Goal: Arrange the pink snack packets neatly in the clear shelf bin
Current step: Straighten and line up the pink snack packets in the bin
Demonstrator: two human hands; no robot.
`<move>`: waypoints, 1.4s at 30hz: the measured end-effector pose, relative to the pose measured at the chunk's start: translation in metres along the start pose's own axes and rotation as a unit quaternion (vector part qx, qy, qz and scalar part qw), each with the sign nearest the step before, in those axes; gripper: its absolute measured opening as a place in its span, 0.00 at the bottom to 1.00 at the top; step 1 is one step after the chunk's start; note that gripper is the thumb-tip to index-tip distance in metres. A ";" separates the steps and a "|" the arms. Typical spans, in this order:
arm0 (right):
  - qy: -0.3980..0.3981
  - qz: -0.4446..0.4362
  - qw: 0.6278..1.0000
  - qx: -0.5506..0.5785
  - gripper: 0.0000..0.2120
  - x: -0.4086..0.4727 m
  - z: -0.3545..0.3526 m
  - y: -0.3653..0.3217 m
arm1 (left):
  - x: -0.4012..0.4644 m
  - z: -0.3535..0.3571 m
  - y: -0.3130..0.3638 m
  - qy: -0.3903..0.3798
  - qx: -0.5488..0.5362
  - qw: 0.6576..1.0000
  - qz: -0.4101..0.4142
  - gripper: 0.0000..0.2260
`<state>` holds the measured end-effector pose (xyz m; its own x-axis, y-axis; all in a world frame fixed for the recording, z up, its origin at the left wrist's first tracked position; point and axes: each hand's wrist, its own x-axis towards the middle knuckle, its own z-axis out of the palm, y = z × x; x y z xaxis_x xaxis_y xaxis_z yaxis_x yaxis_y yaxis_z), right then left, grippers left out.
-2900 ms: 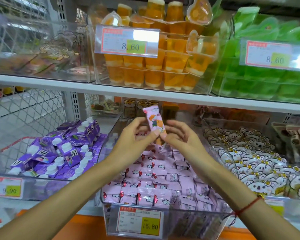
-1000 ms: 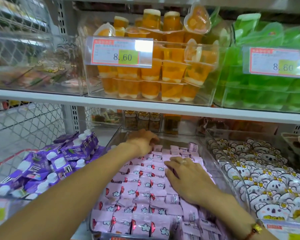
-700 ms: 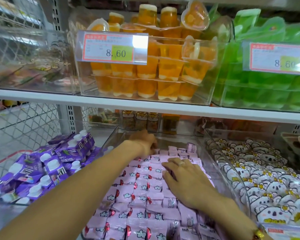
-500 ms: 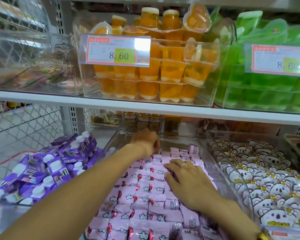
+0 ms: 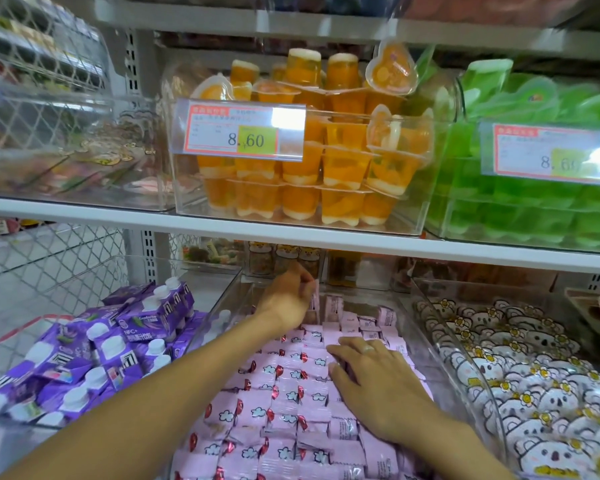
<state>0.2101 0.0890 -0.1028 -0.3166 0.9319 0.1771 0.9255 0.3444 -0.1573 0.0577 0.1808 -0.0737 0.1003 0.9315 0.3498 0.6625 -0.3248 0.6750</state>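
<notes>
Pink snack packets (image 5: pixel 291 396) with cloud prints lie in rows in the clear shelf bin (image 5: pixel 440 344) on the lower shelf. My left hand (image 5: pixel 284 299) reaches to the back of the bin. Its curled fingers pinch an upright pink packet (image 5: pixel 314 296) beside another standing packet (image 5: pixel 333 306). My right hand (image 5: pixel 374 379) lies flat on the packets in the right half of the bin, with its fingers spread and pointing left. The bin's front edge is out of view.
Purple drink cartons (image 5: pixel 129 337) fill the bin on the left, and koala-print packets (image 5: pixel 520 379) fill the bin on the right. The white shelf edge (image 5: pixel 291 237) runs low over the bin's back. Above it stand orange jelly cups (image 5: pixel 309 188) and green jelly cups (image 5: pixel 534 209).
Earlier both hands held one pink packet up above the bin. Since then the left hand has gone to the bin's back and the right hand has settled flat on the packets, barely moving in the last second.
</notes>
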 end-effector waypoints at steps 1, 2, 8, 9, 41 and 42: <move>-0.004 -0.001 1.000 0.001 0.21 0.000 0.000 0.000 | 0.000 -0.002 0.000 0.000 -0.001 1.000 0.004 0.04; -0.007 -0.002 1.000 0.006 0.21 -0.001 -0.001 0.000 | -0.001 -0.003 0.001 -0.006 0.012 1.000 0.010 0.04; 0.116 0.032 0.992 0.026 0.17 0.040 -0.018 -0.004 | -0.001 -0.006 -0.003 -0.042 0.068 0.996 0.025 0.04; 0.097 0.014 0.995 0.022 0.19 0.048 -0.017 -0.004 | 0.000 -0.007 -0.004 -0.043 0.072 0.996 0.027 0.03; 0.214 -0.064 0.918 0.327 0.12 -0.031 -0.040 -0.026 | -0.119 -0.056 0.034 0.064 -0.574 0.784 -0.227 0.06; 0.200 -0.055 0.907 0.367 0.09 -0.032 -0.041 -0.025 | -0.119 -0.056 0.034 0.057 -0.561 0.799 -0.209 0.07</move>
<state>0.2059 0.0460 -0.0649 -0.1621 0.8220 0.5459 0.4595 0.5524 -0.6955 0.0266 0.0497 -0.0566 -0.0670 0.9968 -0.0437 -0.4681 0.0073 0.8836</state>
